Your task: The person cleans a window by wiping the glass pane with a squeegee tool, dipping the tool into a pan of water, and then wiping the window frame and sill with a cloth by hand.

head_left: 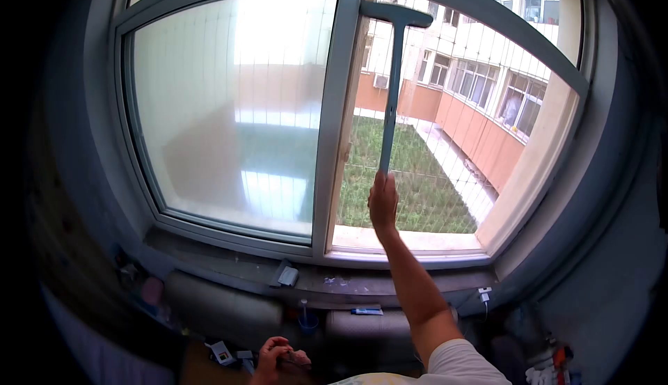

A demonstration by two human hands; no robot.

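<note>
In the head view my right hand (383, 200) is raised, wrapped around the lower handle of a long blue-grey window squeegee (392, 106). The tool stands nearly upright, its wide head (396, 14) at the top of the right window section, close to the frame; I cannot tell whether it touches. My left hand (271, 358) is low near my body with fingers curled. Something pinkish shows beside those fingers, too dark and small to name. Left of the squeegee is a hazy sliding pane (229, 120) in a pale window frame (327, 141).
Below the window runs a sill (348, 277) with a small white box (287, 276) on it. A blue cup (307, 324), a blue-and-white tube (367, 311) and a white charger (485, 294) are lower down. Thin vertical wires cross the right section, with grass and buildings outside.
</note>
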